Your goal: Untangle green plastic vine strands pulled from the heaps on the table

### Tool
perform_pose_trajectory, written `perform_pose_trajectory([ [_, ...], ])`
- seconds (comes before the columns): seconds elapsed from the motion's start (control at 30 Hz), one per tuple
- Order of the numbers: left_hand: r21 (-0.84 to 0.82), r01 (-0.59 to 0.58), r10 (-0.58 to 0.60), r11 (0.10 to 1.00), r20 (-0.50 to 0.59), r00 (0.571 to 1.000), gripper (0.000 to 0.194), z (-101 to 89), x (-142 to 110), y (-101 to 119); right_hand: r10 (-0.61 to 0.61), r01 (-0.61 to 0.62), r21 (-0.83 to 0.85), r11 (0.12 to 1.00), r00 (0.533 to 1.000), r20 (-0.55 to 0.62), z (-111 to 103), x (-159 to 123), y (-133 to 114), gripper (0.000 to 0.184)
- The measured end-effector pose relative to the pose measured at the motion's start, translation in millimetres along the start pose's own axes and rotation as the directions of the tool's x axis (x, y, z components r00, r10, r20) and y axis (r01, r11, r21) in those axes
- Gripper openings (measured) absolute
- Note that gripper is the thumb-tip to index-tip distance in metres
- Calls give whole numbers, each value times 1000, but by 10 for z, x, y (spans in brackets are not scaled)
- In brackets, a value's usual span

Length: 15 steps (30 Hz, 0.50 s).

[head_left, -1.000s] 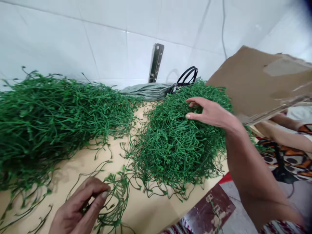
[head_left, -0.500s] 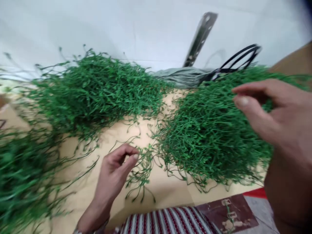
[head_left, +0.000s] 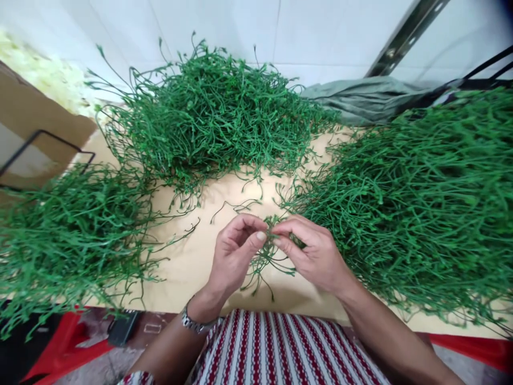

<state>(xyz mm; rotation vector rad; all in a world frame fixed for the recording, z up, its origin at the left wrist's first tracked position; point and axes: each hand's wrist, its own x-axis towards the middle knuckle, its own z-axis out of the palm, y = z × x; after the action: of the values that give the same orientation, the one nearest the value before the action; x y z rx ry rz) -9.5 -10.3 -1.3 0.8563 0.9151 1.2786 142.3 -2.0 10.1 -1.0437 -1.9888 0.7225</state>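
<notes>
My left hand (head_left: 236,254) and my right hand (head_left: 310,251) meet fingertip to fingertip above the table's front middle. Both are closed in a pinch on a thin green artificial stem (head_left: 271,236), mostly covered by the fingers. Beneath them lies a small loose bunch of similar branched stems (head_left: 260,267), partly hidden by my hands. To the right of my right hand spreads a large pile of long green stems (head_left: 425,214). Another heap of stems (head_left: 224,117) sits behind my hands, and a third pile (head_left: 80,230) lies to the left.
The beige tabletop (head_left: 184,283) carries a few stray stems. Along the white wall (head_left: 224,21) lie a grey-green cloth (head_left: 360,99) and a metal strip (head_left: 404,40). At left are a cardboard box (head_left: 48,107) and a black wire frame (head_left: 52,133). Red stools show below the table.
My right hand has come down from above the right pile to meet my left hand, and both now pinch a stem. The view has shifted, bringing the left box into sight.
</notes>
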Motion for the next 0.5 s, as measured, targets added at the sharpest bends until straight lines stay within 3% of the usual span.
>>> perform_pose_trajectory([
  [0.2,130,-65,50,989,115,992,20,-81,-52,37,14,-17,56,998,999,48,-1,-50,21,11],
  [0.3,222,-69,42,973,125,991,19,-43,-78,42,-38,32,72,997,996,85,30,-56,42,11],
  [0.4,312,-116,78,943,130,988,18,-17,-85,42,-118,117,25,993,993,30,44,-66,61,7],
  [0.5,440,-260,207,860,167,964,14,-54,-74,82,-118,119,17,993,992,-53,35,-80,80,8],
])
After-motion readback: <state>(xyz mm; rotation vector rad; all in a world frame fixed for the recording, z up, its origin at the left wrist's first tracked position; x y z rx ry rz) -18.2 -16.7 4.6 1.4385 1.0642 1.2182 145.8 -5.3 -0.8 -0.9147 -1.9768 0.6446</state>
